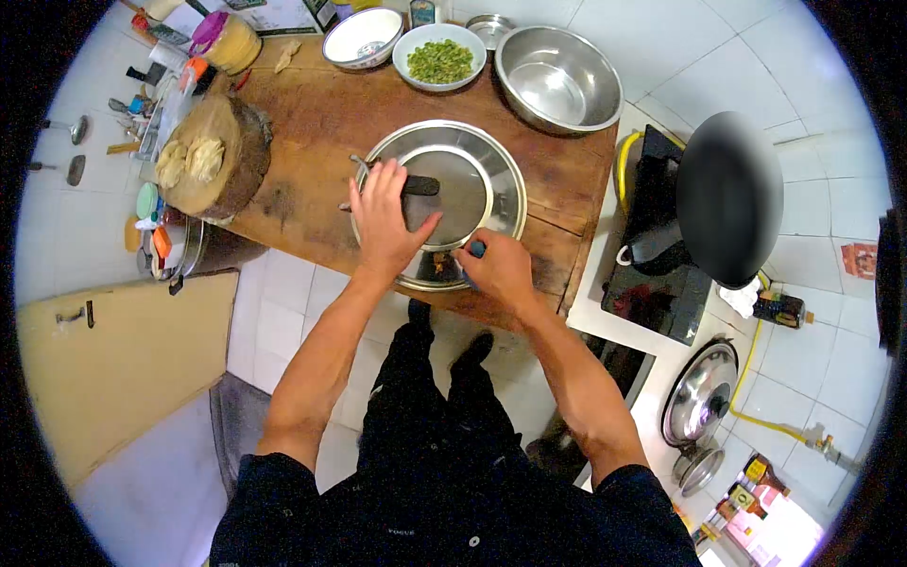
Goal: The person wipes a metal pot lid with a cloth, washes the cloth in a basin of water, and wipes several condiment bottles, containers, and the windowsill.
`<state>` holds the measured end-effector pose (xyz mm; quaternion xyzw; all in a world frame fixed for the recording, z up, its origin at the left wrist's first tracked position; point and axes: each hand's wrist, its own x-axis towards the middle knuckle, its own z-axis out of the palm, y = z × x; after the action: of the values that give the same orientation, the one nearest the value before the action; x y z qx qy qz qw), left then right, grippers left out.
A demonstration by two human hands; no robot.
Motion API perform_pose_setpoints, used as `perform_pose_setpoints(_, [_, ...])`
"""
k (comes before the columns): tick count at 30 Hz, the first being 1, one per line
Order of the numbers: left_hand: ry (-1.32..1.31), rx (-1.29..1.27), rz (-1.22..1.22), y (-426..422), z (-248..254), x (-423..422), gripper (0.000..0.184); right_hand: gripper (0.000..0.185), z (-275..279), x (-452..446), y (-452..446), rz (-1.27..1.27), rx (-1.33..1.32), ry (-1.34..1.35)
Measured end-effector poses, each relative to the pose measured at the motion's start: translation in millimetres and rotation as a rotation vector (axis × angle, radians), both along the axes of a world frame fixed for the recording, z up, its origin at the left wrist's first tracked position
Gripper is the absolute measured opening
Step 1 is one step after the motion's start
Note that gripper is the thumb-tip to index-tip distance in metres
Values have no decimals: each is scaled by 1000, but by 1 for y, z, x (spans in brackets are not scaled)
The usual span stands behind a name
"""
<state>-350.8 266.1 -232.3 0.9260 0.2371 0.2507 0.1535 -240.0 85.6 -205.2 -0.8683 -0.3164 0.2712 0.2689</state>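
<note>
A large round steel dish or lid (505, 161) with a shiny rim lies on the wooden table. My left hand (383, 215) is over its left side, fingers extended, beside a short dark bar (421, 185). Thin metal prongs (359, 163) stick out past the rim near those fingers. At the near right edge, my right hand (501, 269) is closed around a small item with a blue end (477, 249); most of it is hidden. Small orange-brown bits (440, 265) show on the steel between my hands.
Behind stand a bowl of chopped greens (440, 62), a white bowl (363, 38) and a steel basin (559, 80). A chopping block (213, 161) with pale pieces is at left. On the right, a black wok (729, 198) rises above the stove (658, 293).
</note>
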Motion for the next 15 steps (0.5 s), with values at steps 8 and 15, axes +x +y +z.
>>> perform_pose_setpoints(8, [-100, 87, -60, -1, -10, 3, 88, 38, -10, -12, 9, -6, -26, -28])
perform_pose_setpoints(15, [-101, 89, -66, 0, -11, 1, 88, 38, -2, -8, 6, -2, -45, -7])
